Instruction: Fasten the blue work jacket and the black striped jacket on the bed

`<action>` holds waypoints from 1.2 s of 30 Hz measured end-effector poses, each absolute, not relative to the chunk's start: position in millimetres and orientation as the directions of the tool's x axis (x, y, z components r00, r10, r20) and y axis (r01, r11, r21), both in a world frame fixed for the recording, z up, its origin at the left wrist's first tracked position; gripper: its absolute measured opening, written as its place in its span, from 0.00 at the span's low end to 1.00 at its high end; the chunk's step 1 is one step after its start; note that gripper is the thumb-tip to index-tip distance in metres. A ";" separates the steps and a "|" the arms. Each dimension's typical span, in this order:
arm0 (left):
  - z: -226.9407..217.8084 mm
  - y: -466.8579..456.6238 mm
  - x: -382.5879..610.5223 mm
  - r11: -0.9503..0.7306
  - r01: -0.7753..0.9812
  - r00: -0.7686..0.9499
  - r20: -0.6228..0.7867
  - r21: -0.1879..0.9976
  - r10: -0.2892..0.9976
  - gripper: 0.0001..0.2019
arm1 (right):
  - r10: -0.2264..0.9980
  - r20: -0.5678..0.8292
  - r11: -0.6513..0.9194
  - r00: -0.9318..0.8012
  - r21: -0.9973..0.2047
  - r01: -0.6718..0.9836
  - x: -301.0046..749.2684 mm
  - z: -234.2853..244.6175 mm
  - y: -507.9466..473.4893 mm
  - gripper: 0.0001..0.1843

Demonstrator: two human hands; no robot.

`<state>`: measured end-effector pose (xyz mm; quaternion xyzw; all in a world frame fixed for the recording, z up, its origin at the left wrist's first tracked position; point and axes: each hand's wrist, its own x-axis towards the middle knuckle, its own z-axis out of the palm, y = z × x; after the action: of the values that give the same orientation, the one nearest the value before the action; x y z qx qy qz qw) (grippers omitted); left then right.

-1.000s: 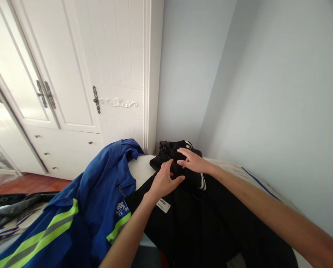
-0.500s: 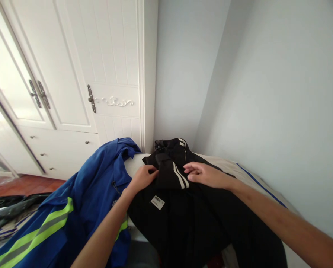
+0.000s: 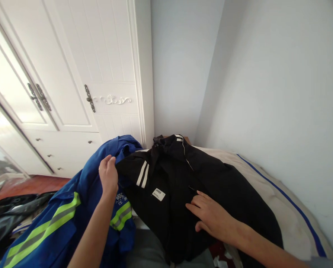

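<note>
White wardrobe (image 3: pixel 107 56) first: we see it beyond the jacket, off to the left. Next comes a pale cover (image 3: pixel 291 186) with a blue stripe, running out past the jacket's right side. Black and spread wide, the jacket (image 3: pixel 180 219) lies between that cover's bare edge and a blue coat (image 3: pixel 96 208) on its left.

We judge the jacket soft and fairly light, perhaps a bit slippery, with nothing fragile about it. Cloth this limp should sag between grips, so we would take hold of it at two spread places, the shoulders or the bottom corners, rather than bunching its middle.

On its left, the sleeve (image 3: pixel 133 167) overlaps the coat. Our left hand (image 3: pixel 109 175) is at the sleeve's end, fingers curled and seemingly pinching the edge, though the contact is mostly hidden from us. Over the jacket's front, our right hand (image 3: pixel 209 214) has its fingers loosely parted, gripping nothing we can see; whether they touch the cloth we cannot tell. Smallest, a white label (image 3: pixel 158 194) sits on the jacket, below the sleeve.
</note>
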<state>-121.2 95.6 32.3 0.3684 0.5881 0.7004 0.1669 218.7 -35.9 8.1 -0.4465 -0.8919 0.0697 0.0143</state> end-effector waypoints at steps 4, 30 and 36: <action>20.0 39.5 -75.5 -0.450 0.690 -0.278 0.781 0.568 0.560 0.17 | 0.710 -0.043 0.702 -0.703 -0.036 0.711 220.9 22.4 -42.6 0.04; -53.5 -84.1 -36.0 -0.050 0.648 -0.003 0.068 0.760 0.998 0.34 | 0.854 0.304 0.423 -0.423 0.068 0.903 361.5 70.4 -130.7 0.23; -67.1 -92.1 -3.6 0.334 0.086 0.424 -0.338 0.939 0.840 0.40 | 0.795 0.464 0.518 -0.391 -0.183 0.835 284.6 48.8 -157.6 0.19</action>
<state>-3.6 -92.1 -67.1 0.5053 0.4583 0.2788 0.6759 284.6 -157.6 48.8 -0.4892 -0.8332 -0.0397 0.2549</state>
